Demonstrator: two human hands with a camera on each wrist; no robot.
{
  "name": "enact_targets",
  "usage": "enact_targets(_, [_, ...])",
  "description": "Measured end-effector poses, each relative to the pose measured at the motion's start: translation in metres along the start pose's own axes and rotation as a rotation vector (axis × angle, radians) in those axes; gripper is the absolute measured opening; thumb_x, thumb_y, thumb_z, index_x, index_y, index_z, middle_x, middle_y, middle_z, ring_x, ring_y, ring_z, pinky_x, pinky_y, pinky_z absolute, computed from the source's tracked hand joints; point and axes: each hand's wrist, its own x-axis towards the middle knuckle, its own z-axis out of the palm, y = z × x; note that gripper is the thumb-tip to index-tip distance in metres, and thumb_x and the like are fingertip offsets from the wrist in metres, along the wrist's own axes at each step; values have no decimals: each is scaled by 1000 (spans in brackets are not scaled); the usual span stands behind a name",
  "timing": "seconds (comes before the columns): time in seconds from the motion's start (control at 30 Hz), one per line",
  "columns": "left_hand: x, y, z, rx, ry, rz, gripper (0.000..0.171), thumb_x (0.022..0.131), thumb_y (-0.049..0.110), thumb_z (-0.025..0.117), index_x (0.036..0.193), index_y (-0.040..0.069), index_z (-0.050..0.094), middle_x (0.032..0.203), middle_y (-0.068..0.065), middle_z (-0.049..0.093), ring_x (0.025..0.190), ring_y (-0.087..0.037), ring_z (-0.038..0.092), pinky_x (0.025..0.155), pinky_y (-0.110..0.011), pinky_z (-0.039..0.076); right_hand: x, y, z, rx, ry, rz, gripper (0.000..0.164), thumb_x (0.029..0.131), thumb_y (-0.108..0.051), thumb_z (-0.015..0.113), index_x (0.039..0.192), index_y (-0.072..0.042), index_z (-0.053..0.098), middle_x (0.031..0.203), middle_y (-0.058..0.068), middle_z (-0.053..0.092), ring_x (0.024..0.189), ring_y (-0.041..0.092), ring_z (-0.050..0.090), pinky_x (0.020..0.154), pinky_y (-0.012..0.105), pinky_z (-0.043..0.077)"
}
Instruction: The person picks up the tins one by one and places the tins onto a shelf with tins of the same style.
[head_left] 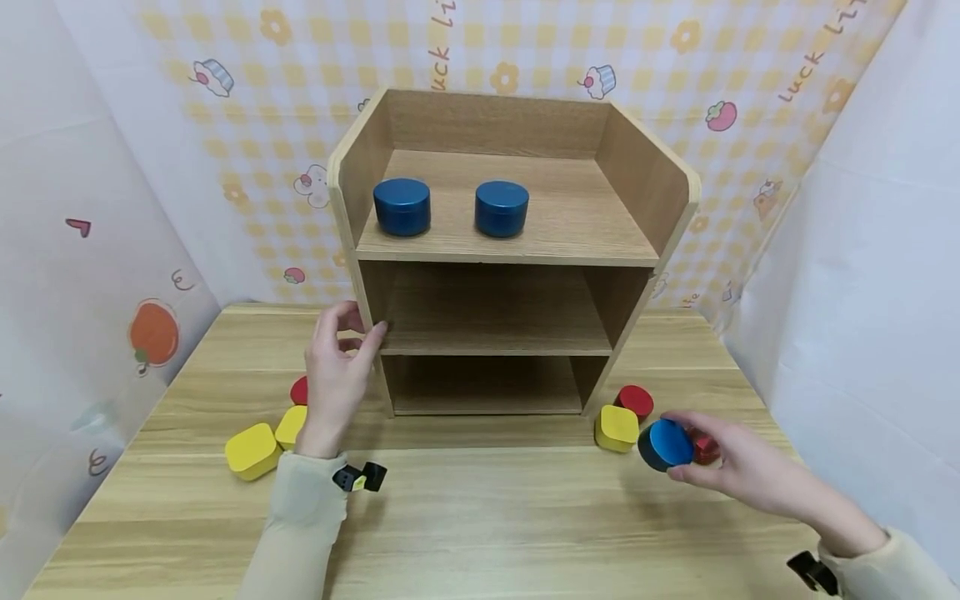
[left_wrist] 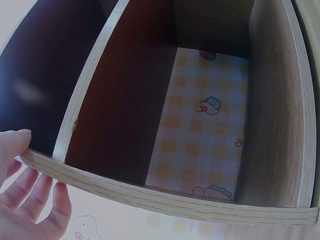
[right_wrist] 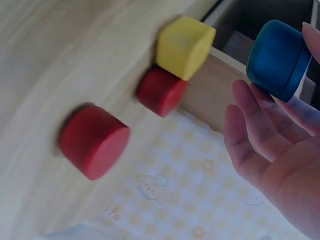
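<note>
My left hand (head_left: 336,375) grips the left side panel of a small wooden shelf (head_left: 495,343), thumb on the inner side and fingers outside, as the left wrist view also shows. My right hand (head_left: 738,462) holds a round blue tin (head_left: 666,445) between thumb and fingers, to the right of the shelf. In the right wrist view the blue tin (right_wrist: 277,60) is tilted above the table. Two more blue tins, one at left (head_left: 402,207) and one near the middle (head_left: 502,208), stand on the shelf's top level.
By the shelf's right foot are a yellow block (head_left: 617,428), a red cylinder (head_left: 634,402) and another red piece (head_left: 705,447) partly behind the right hand. Left of the shelf lie two yellow blocks (head_left: 252,452) and a red piece (head_left: 299,391). A patterned cloth (head_left: 262,150) hangs behind.
</note>
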Motion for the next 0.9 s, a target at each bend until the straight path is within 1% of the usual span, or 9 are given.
enact_targets(0.13, [1,-1,1,1,1,-10,40,87,9,74,123,2,57,108,-11,58,94,-13,52,73,-19,47,4,-9,-7,-50,80,-31,59,79,-24,84,127,-3,57,103,-4,65,82,6,59,66,27,54])
enact_targets(0.3, [-1,-1,0,3,6,-16,41,87,9,75,124,3,57,109,-10,58,94,-11,52,74,-19,47,15,-21,-24,-125,156,-83,59,76,-18,85,127,-4,58,109,-1,67,84,7,61,67,25,54])
enact_targets(0.4, [-1,-1,0,4,1,-10,42,87,9,75,124,3,56,109,-11,58,95,-12,52,74,-20,47,21,-30,-35,-169,199,-115,61,74,-15,86,128,-6,58,109,-1,68,84,8,61,67,23,53])
enact_targets(0.57, [-1,-2,0,4,2,-7,42,87,9,75,123,3,56,108,-12,58,94,-12,52,73,-21,47,35,-48,-53,-251,241,-168,65,72,-15,87,129,-6,58,107,-3,68,83,12,61,69,21,51])
enact_targets(0.73, [0,-5,1,11,11,-4,42,86,5,75,122,1,56,107,-14,58,93,-13,53,72,-21,47,52,-64,-62,-298,279,-242,67,71,-14,88,130,-3,58,109,-3,68,84,12,62,75,15,49])
enact_targets(0.77, [0,-4,1,13,10,-6,41,86,4,75,122,0,56,107,-14,58,93,-14,52,72,-21,47,56,-68,-64,-305,286,-251,67,71,-14,88,130,-4,58,109,-3,68,84,11,62,75,16,49])
enact_targets(0.83, [1,-3,1,19,8,-12,41,86,3,74,122,-2,56,107,-16,58,93,-15,52,72,-21,47,64,-75,-68,-308,297,-254,65,72,-14,87,130,-4,58,110,-1,68,84,11,63,75,18,50])
enact_targets(0.9, [1,-3,1,26,8,-20,40,87,2,73,122,-2,55,108,-16,57,94,-15,52,73,-22,47,72,-82,-71,-306,308,-235,62,76,-15,84,131,-5,58,111,0,68,85,12,64,73,19,50])
